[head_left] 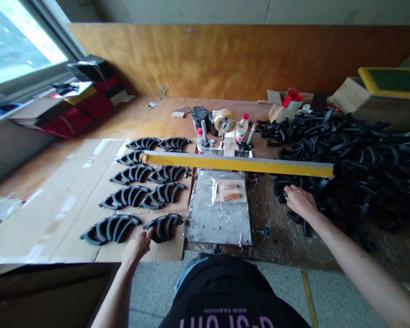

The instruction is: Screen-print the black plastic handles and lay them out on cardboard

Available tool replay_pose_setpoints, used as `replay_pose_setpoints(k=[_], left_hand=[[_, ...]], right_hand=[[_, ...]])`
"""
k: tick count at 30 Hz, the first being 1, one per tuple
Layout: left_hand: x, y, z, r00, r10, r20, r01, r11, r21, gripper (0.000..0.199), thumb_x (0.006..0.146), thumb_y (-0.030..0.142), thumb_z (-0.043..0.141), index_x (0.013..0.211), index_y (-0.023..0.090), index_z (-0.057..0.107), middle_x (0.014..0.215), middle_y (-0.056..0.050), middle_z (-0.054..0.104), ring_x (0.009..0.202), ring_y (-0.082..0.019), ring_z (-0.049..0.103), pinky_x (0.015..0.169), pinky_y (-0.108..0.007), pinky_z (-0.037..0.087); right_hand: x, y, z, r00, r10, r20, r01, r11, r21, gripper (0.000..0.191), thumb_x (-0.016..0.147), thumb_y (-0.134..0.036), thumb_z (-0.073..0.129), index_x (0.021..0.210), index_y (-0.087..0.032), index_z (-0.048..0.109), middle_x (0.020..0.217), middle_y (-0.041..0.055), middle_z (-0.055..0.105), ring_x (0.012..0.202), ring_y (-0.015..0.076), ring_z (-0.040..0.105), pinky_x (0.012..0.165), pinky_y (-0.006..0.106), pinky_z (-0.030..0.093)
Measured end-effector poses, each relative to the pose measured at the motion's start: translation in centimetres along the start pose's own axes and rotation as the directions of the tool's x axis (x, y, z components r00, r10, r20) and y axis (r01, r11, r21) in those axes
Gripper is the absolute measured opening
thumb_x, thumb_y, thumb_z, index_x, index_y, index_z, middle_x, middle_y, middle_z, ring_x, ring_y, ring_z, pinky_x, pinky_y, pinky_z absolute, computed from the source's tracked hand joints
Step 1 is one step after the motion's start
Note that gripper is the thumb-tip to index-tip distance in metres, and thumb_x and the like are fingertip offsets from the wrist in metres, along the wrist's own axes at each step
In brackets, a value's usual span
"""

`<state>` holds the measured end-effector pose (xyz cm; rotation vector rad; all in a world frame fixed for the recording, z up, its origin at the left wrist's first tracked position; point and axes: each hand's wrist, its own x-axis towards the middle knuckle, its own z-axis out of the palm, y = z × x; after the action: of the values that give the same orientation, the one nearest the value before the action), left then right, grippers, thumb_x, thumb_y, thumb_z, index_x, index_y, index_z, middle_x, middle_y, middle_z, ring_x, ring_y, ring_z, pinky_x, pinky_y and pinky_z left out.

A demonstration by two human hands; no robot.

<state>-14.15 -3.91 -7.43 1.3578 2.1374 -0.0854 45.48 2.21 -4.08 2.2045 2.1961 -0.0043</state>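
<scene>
My left hand (pixel 138 246) is at the near row on the cardboard. Its fingers are closed at the left end of a group of black curved parts (pixel 166 228), on the endmost one. Over the near edge of a big heap of black curved parts (pixel 355 164), my right hand (pixel 299 200) has its fingers closed around a small dark piece, mostly hidden by the hand. Several more groups of the curved parts (pixel 112 229) lie overlapped in rows on the cardboard sheet (pixel 64 196).
Between my hands is a metal plate (pixel 215 228) with wooden pieces (pixel 230 196) on it. A yellow-edged bar (pixel 239 166) crosses above the bench. Behind stand a tape roll (pixel 225 120), a red-capped bottle (pixel 242 127) and a black tub (pixel 200 118). Boxes (pixel 372 100) stand right.
</scene>
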Motion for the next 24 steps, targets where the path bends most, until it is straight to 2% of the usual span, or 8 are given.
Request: replay_pose_setpoints(k=[2,4,6,8,13,17,20,24], left_hand=[[0.3,1.5,-1.2,0.998,0.021,-0.060,-0.024,0.999,-0.049,0.039,0.084,0.052,0.041,0.082,0.021,0.064,0.058,-0.005,0.065,0.057,-0.022,0.064,0.059,-0.029,0.045],[0.4,4.2,-2.4,0.985,0.078,-0.156,-0.100,0.986,-0.135,0.038,0.085,0.053,0.040,0.082,0.023,0.063,0.061,-0.004,0.067,0.060,-0.021,0.064,0.059,-0.027,0.044],[0.5,7.7,-3.6,0.957,0.144,-0.250,-0.204,0.951,-0.234,0.039,0.084,0.054,0.041,0.081,0.023,0.063,0.062,-0.003,0.067,0.060,-0.020,0.063,0.058,-0.026,0.043],[0.3,11.3,-4.5,0.933,0.203,-0.298,-0.295,0.906,-0.305,0.040,0.084,0.056,0.042,0.080,0.022,0.063,0.061,-0.002,0.066,0.058,-0.018,0.060,0.056,-0.025,0.042],[-1.2,17.5,-6.8,0.867,0.304,-0.394,-0.480,0.722,-0.498,0.038,0.083,0.057,0.049,0.083,0.021,0.060,0.057,0.002,0.061,0.050,-0.013,0.053,0.050,-0.022,0.039],[-3.0,21.1,-8.8,0.749,0.314,-0.583,-0.662,0.384,-0.643,0.042,0.088,0.058,0.044,0.095,0.019,0.058,0.061,0.002,0.061,0.048,-0.010,0.051,0.050,-0.021,0.041],[-4.1,23.2,-9.7,0.726,0.351,-0.592,-0.675,0.196,-0.712,0.045,0.090,0.057,0.040,0.095,0.017,0.059,0.062,0.000,0.062,0.049,-0.010,0.051,0.050,-0.021,0.041],[-5.0,22.8,-9.1,0.770,0.348,-0.535,-0.615,0.180,-0.768,0.051,0.089,0.060,0.040,0.098,0.016,0.064,0.067,-0.002,0.064,0.055,-0.012,0.055,0.054,-0.022,0.044]], right_hand=[[1.5,-2.6,-1.0,0.991,-0.028,-0.134,0.070,0.946,0.315,0.025,0.076,-0.016,0.056,0.099,-0.018,0.065,0.099,0.0092,0.068,0.086,0.0221,0.063,0.076,0.033,0.048],[3.0,-6.1,-1.0,0.970,-0.086,-0.225,0.210,0.759,0.616,0.026,0.073,-0.016,0.055,0.097,-0.020,0.065,0.098,0.0049,0.069,0.086,0.0197,0.065,0.078,0.031,0.050],[4.4,-9.7,-0.1,0.947,-0.161,-0.278,0.320,0.543,0.776,0.028,0.071,-0.013,0.051,0.093,-0.021,0.065,0.097,0.0025,0.070,0.090,0.0185,0.065,0.080,0.031,0.051],[5.3,-12.7,1.5,0.924,-0.230,-0.305,0.378,0.441,0.814,0.028,0.070,-0.010,0.048,0.089,-0.021,0.066,0.095,0.0018,0.070,0.092,0.0182,0.065,0.083,0.032,0.051],[5.4,-15.6,3.9,0.873,-0.311,-0.377,0.488,0.572,0.659,0.024,0.076,-0.006,0.056,0.088,-0.021,0.071,0.095,0.0048,0.071,0.098,0.0213,0.062,0.092,0.040,0.048],[4.4,-17.6,3.0,0.819,-0.420,-0.391,0.569,0.683,0.458,0.038,0.084,-0.020,0.064,0.122,-0.024,0.064,0.130,0.0082,0.062,0.125,0.0252,0.049,0.106,0.047,0.038],[4.2,-19.5,2.4,0.790,-0.536,-0.297,0.613,0.695,0.376,0.049,0.087,-0.031,0.063,0.135,-0.025,0.054,0.144,0.0080,0.051,0.136,0.0284,0.039,0.111,0.052,0.029],[5.2,-17.6,1.7,0.894,-0.377,-0.241,0.447,0.740,0.502,0.033,0.089,-0.034,0.060,0.119,-0.021,0.064,0.127,0.0102,0.064,0.122,0.0285,0.053,0.104,0.048,0.037]])
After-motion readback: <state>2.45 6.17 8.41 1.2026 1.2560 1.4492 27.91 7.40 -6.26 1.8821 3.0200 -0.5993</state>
